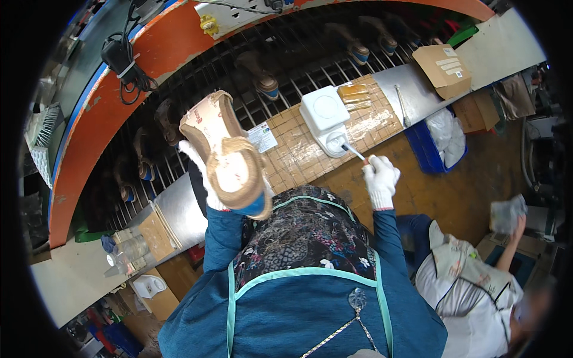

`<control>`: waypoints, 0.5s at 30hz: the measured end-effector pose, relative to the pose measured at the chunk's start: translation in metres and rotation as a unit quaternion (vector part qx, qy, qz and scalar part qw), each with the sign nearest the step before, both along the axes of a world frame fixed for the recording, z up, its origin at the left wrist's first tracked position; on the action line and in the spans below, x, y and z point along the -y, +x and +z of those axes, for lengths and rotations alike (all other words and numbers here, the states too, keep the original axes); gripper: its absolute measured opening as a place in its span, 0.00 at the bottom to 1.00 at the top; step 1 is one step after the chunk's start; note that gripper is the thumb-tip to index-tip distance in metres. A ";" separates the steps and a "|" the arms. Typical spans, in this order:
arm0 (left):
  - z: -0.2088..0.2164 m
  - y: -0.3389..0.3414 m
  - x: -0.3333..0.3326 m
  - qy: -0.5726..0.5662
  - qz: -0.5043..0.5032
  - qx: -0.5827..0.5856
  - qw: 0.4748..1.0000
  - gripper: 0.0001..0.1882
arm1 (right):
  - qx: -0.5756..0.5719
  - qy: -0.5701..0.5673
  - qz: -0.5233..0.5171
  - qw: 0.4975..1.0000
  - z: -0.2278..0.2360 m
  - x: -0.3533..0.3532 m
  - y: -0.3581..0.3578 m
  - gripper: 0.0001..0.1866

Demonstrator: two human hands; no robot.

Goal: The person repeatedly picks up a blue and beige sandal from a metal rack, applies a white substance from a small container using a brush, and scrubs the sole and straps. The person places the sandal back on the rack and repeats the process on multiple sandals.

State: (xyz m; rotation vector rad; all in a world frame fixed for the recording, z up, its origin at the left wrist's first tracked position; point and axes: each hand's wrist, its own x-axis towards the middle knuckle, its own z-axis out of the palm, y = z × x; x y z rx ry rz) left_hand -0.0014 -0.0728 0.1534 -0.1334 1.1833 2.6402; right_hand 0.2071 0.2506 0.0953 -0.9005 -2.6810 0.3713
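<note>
In my white-gloved left hand (202, 173) is a tan sandal (230, 161) with a thick sole and a blue patch at one end, slightly blurred. The sandal covers most of those fingers. My right hand (381, 178), also in a white glove, is closed round the handle of a thin brush (354, 150). The brush tip reaches into the open cup at the front of a white plastic dispenser (325, 110), where something white shows. Under the dispenser lies a tan, grid-lined board (292, 140), with a printed card (261, 137) near the sandal.
Behind the ledge, a rack of metal rods (298, 77) carries several similar shoes (267, 85). An opened cardboard box (444, 70) and a thin metal tool (400, 104) lie right. A blue bin (439, 146) holds clear plastic. A co-worker (477, 286) sits lower right, holding a plastic bag.
</note>
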 end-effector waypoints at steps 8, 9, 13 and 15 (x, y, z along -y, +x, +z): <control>0.018 0.026 0.003 0.268 -0.200 -0.018 0.942 0.38 | 0.036 0.105 0.108 0.988 -0.015 -0.010 -0.038 0.06; 0.022 0.029 0.004 0.282 -0.189 0.028 0.940 0.37 | 0.041 0.111 0.119 0.986 -0.015 -0.012 -0.038 0.06; 0.014 0.030 0.007 0.163 -0.174 -0.018 0.971 0.35 | 0.034 0.009 0.120 0.992 -0.017 -0.022 -0.029 0.04; 0.004 0.028 0.010 0.101 -0.137 -0.009 0.985 0.36 | -0.006 -0.119 0.082 0.989 -0.016 -0.028 -0.025 0.05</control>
